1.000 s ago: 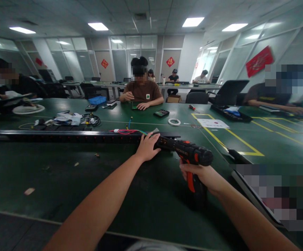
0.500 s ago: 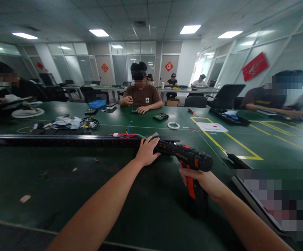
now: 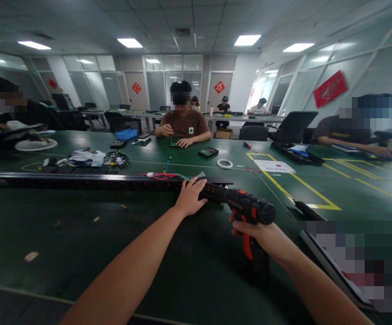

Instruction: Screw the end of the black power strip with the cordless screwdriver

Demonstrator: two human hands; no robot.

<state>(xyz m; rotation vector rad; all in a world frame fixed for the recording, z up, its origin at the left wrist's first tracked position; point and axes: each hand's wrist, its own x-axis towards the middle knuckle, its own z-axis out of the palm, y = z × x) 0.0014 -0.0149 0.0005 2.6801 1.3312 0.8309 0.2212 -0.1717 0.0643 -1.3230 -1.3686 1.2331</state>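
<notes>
A long black metal strip (image 3: 91, 182) with small red marks along its front lies across the table from the left. My left hand (image 3: 189, 196) grips it near its right end, fingers spread over the top and thumb in front. Red and green wires (image 3: 164, 176) with a white connector run along its top to my fingers. In my right hand (image 3: 255, 230) is a black and orange cordless screwdriver (image 3: 250, 205), held by its handle. Its nose points left at the strip's end, beside my left hand; the tip's contact is hidden.
Across the green table (image 3: 121, 253) a person (image 3: 182, 124) works on a small board. Beyond the strip lie bundled cables (image 3: 118, 159), a white tape ring (image 3: 225, 163), a red-handled screwdriver (image 3: 247, 144) and a black tray (image 3: 297, 152). A soldering-iron-like tool (image 3: 307, 210) lies at right.
My right forefinger has shifted slightly at the screwdriver's trigger. My left hand and the strip stay in place.
</notes>
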